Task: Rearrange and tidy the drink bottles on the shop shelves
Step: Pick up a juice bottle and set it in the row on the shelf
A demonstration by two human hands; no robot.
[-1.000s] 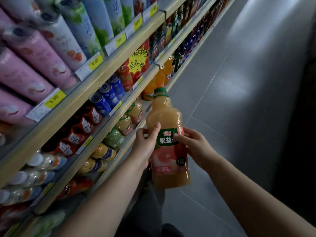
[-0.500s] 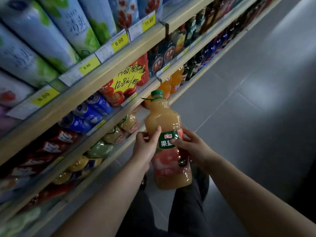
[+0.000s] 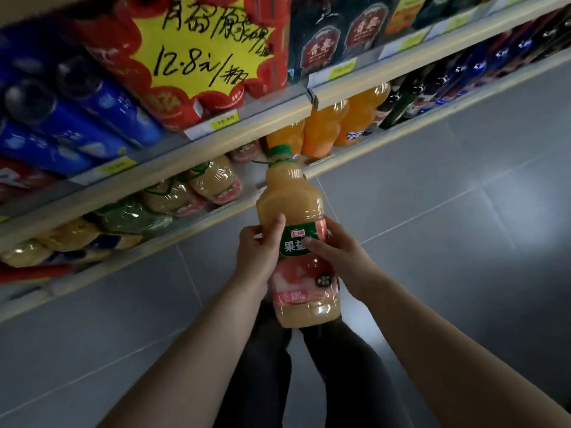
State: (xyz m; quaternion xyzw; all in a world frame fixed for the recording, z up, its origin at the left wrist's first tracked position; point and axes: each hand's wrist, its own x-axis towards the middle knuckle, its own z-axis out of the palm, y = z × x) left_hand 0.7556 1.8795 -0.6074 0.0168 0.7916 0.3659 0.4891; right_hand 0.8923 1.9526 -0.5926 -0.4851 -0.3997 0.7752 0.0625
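Note:
A large juice bottle [image 3: 293, 205] with pale orange liquid, a green cap and a pink and green label is held upright in front of the bottom shelf [image 3: 191, 225]. My left hand [image 3: 258, 256] grips its left side, thumb across the front. My right hand [image 3: 338, 254] grips its right side, fingers over the label. Similar pale juice bottles [image 3: 213, 182] stand on the bottom shelf to the left of the cap. Orange drink bottles [image 3: 324, 128] stand on the shelf just behind the cap.
Blue cans [image 3: 102, 118] and red packs under a yellow price sign [image 3: 200, 47] fill the shelf above. Dark bottles [image 3: 432, 88] run along the right. Grey tiled floor [image 3: 448, 227] spreads to the right, and my dark trouser legs [image 3: 309, 381] are below the bottle.
The view has dropped and closed in on the lower shelves. The bottle, held in both hands, has moved nearer the bottom shelf, its cap now by the orange bottles.

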